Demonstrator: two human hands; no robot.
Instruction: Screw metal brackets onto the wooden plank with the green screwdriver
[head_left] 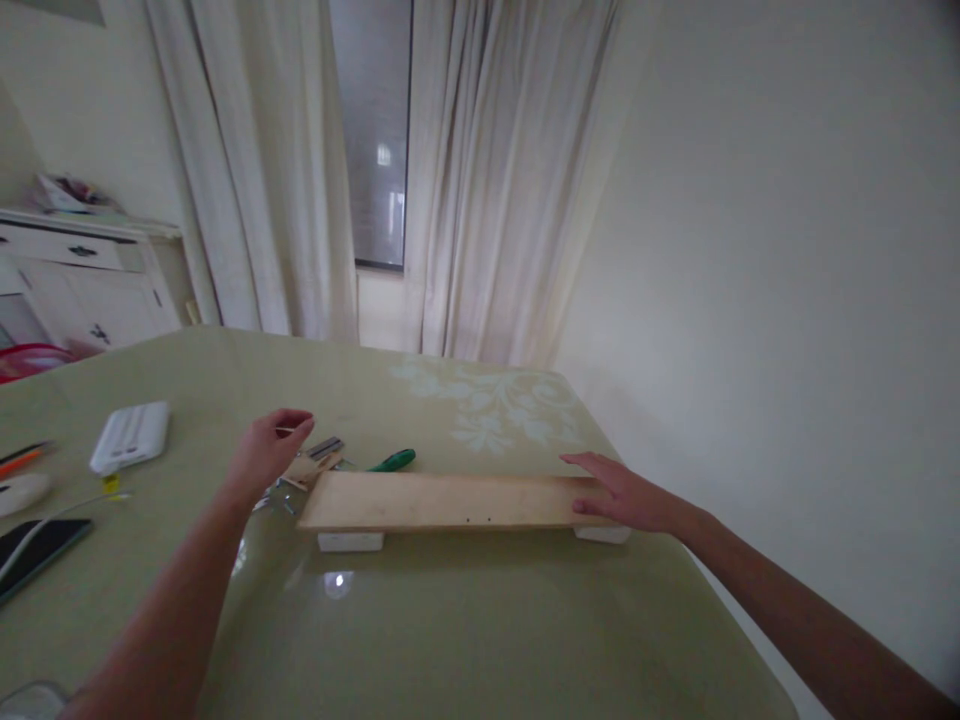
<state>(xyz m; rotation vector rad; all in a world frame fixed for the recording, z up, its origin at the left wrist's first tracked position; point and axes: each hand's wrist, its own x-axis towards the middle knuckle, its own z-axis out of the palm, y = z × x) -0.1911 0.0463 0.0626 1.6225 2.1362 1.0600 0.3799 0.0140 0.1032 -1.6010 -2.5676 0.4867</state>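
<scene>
A long light wooden board (442, 500) lies flat across two white blocks, one under its left end (350, 541) and one under its right end (602, 534). Two small dark holes show near its front edge. My right hand (622, 490) is over the board's right end, fingers apart, holding nothing. Left of the board, my left hand (268, 450) is raised with its fingers pinched; a thin pale bit shows between them, too small to name. Below and beside that hand lie small wooden pieces (306, 470), loose screws (289, 505) and dark metal pieces (325, 447).
Behind the board lies a green-handled tool (394, 461). On the left are a white power bank (130, 437), a dark phone (56, 550), a white cable (52, 520) and an orange pen (21, 460). A wall (787, 300) borders the table's right side.
</scene>
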